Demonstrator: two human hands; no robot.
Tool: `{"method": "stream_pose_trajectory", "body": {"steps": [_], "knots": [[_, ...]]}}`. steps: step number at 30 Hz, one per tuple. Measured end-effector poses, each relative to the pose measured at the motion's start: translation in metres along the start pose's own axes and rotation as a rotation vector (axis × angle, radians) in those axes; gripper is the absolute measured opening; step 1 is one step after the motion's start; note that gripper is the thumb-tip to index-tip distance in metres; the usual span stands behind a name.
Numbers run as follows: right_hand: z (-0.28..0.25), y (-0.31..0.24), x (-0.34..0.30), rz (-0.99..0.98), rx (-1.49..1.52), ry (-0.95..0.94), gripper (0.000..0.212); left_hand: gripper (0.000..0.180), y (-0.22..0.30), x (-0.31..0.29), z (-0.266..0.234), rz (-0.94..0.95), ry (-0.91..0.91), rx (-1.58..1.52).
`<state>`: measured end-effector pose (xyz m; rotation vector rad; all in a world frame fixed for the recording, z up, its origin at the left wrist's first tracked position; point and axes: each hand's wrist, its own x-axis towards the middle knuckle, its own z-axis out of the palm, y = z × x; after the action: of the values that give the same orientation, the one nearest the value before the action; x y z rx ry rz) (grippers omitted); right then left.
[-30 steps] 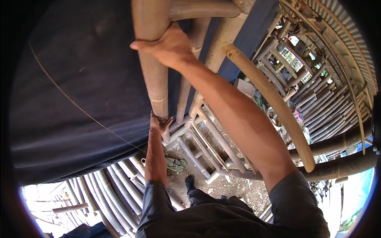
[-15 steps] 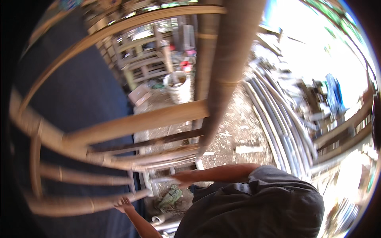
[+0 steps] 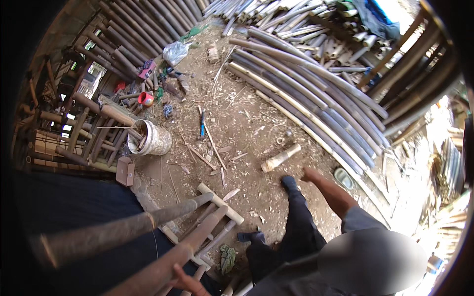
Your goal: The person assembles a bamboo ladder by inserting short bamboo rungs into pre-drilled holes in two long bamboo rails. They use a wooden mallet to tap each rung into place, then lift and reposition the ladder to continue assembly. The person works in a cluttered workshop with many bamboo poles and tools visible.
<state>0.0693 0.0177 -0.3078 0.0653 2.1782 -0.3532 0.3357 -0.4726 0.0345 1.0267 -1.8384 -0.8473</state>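
At the lower edge, my left hand (image 3: 190,282) is closed on a thick bamboo pole (image 3: 185,249), with some of its fingers out of sight. This pole belongs to a bamboo frame, whose pale crosspiece (image 3: 220,203) lies at its far end. A second, darker bamboo pole (image 3: 173,214) slants alongside on the left. Out to the right, my right hand (image 3: 310,174) hangs over the dirt floor, fingers curled together and nothing visible in them. Closest to it is a short piece of bamboo (image 3: 281,158) on the ground.
Long bamboo poles (image 3: 316,98) lie bundled on the right. A white bucket (image 3: 150,138), a brown box (image 3: 125,171) and a blue-handled tool (image 3: 202,123) are at left and centre. Dark sheeting (image 3: 74,212) spreads at lower left; wood chips litter the floor.
The view has swung so that more floor shows, and the frame now sits at lower left. My right hand has moved away from the frame, out to the right.
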Motion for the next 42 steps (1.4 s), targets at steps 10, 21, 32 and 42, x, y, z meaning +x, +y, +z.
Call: {"method": "stream_pose_trajectory", "body": {"steps": [10, 21, 32, 42], "knots": [[0.077, 0.044, 0.290, -0.044, -0.339, 0.017, 0.092, 0.035, -0.039, 0.017, -0.055, 0.466, 0.318, 0.522], [0.129, 0.065, 0.463, -0.250, -0.636, 0.217, 0.040, 0.090, 0.007, 0.007, 0.054, -0.110, 0.184, 0.247], [0.058, 0.063, 0.173, 0.259, -0.038, -0.492, 0.062, 0.072, -0.063, -0.020, 0.087, -0.512, 0.230, 0.708], [-0.230, 0.054, 0.117, 0.241, 0.012, -0.343, 0.046, 0.040, -0.118, -0.021, 0.297, -0.566, -1.153, 0.712]]}}
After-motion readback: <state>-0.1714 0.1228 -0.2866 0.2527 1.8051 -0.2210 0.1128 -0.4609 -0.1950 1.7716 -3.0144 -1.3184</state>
